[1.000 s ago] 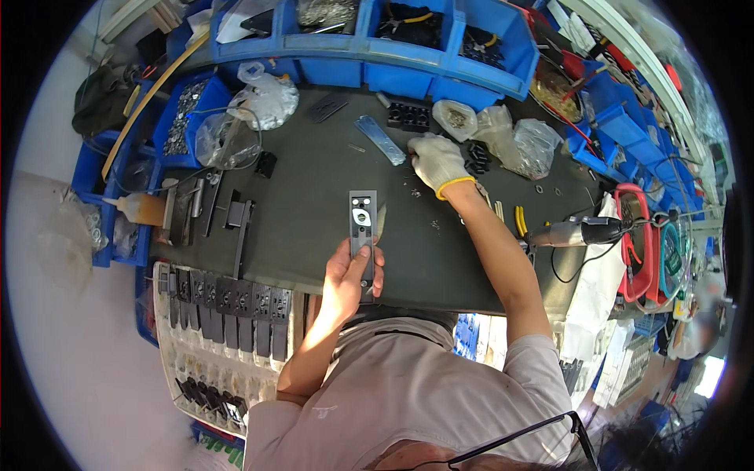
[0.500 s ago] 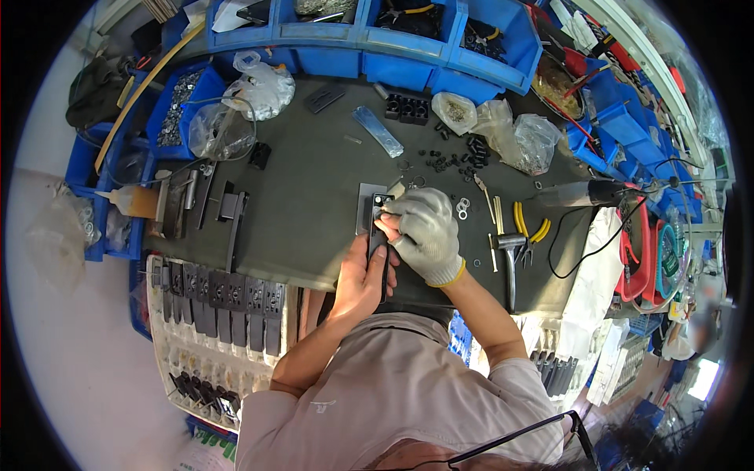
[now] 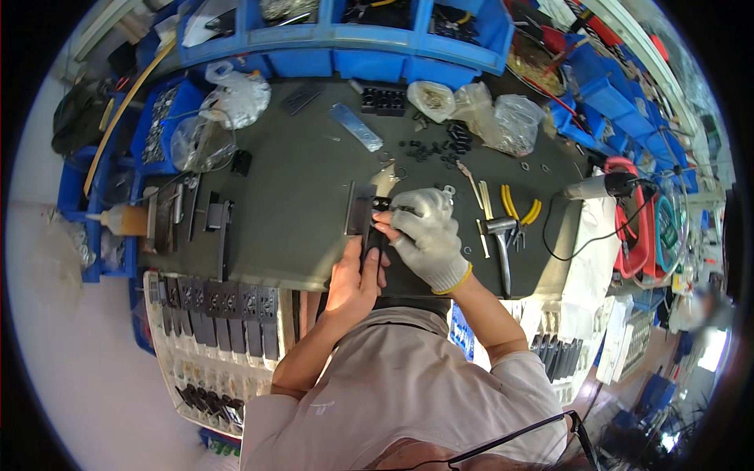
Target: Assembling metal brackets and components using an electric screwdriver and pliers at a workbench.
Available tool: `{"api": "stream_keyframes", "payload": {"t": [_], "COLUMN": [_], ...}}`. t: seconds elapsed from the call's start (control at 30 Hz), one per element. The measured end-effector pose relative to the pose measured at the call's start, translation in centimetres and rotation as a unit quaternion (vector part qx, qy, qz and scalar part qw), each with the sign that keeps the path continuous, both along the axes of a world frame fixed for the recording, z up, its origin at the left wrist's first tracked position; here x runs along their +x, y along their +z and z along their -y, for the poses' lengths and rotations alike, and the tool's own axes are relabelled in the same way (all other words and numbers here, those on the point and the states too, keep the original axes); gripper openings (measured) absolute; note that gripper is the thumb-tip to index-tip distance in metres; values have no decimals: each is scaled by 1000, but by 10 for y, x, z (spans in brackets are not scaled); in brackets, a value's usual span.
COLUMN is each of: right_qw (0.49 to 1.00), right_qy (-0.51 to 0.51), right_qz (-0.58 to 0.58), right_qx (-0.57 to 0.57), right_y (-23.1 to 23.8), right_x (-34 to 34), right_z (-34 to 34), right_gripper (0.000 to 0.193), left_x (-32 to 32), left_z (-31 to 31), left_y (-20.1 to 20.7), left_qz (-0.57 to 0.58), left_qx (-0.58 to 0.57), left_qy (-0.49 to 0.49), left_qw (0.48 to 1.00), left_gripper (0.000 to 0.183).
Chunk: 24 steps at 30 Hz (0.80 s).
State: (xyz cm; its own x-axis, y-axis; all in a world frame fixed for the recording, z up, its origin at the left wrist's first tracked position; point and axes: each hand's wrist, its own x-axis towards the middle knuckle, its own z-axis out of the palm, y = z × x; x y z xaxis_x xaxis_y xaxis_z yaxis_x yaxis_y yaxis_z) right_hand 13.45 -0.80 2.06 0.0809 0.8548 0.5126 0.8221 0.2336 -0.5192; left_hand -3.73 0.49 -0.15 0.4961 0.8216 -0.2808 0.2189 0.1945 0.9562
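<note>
My bare left hand (image 3: 352,284) grips the lower part of a long, narrow black metal part (image 3: 373,240) over the near edge of the mat. A flat dark grey plate (image 3: 360,210) shows beside its upper end; whether the two are joined I cannot tell. My right hand (image 3: 430,247) wears a pale knitted glove that leaves some fingertips bare. Those fingertips press together on the black part near its top, where shiny round spots show. Anything small pinched there is hidden.
To the right lie a hammer (image 3: 503,250), yellow-handled pliers (image 3: 518,206) and pale sticks (image 3: 484,198). Small black pieces (image 3: 428,149) are scattered ahead, near plastic bags (image 3: 514,125). Blue bins (image 3: 369,64) line the back. A tray of dark brackets (image 3: 228,312) sits at near left.
The view has shifted, so the bench things appear slightly left. The black part is tilted differently, and the grey plate now shows a raised edge. Both hands keep their hold.
</note>
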Motion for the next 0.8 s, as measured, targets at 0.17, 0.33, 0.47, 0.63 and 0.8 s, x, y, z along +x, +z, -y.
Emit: {"api": "stream_keyframes", "payload": {"t": [0.17, 0.33, 0.47, 0.63, 0.8], "right_qw": [999, 989, 977, 986, 929], "right_qy": [-29, -63, -16, -80, -46], "right_qz": [-37, -130, -194, -9, -15], "right_qx": [-12, -29, -93, -146, -366], "right_y": [-23, -32, -18, -59, -60], "right_x": [-10, -22, 5, 43, 65], "right_z": [4, 3, -42, -150, -192], "right_gripper": [15, 18, 27, 35, 37], "left_x": [3, 1, -7, -17, -29], "left_z": [13, 18, 9, 5, 9], "left_y": [-12, -38, -40, -26, -30], "left_qz": [1, 4, 68, 133, 127], "left_qx": [79, 138, 31, -41, -62], "left_qy": [15, 48, 93, 124, 131], "left_qw": [997, 989, 993, 982, 981], "left_gripper": [10, 18, 12, 13, 12]}}
